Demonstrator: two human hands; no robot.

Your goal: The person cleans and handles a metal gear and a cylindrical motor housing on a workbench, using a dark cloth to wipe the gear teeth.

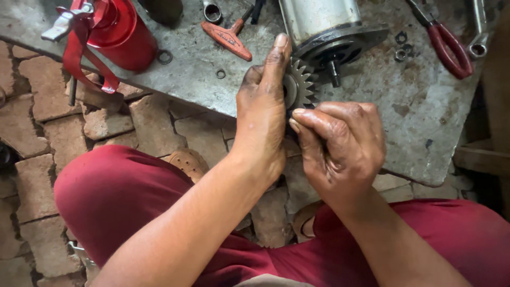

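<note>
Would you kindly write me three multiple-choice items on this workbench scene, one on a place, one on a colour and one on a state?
1. Where does the red-handled pliers lie?
A. On the slab's right part
B. On the brick floor
C. On the person's lap

2. What colour is the oil can at the upper left?
A. Blue
B. Red
C. Yellow

3. How is the toothed gear held?
A. Lying loose on the slab
B. Gripped between the left hand and right hand
C. Mounted on the motor's shaft

Answers: 1 A, the pliers rest on the grey slab near its right edge. 2 B, its body and lever are red. 3 B, both hands close around the gear, just clear of the shaft.
</note>
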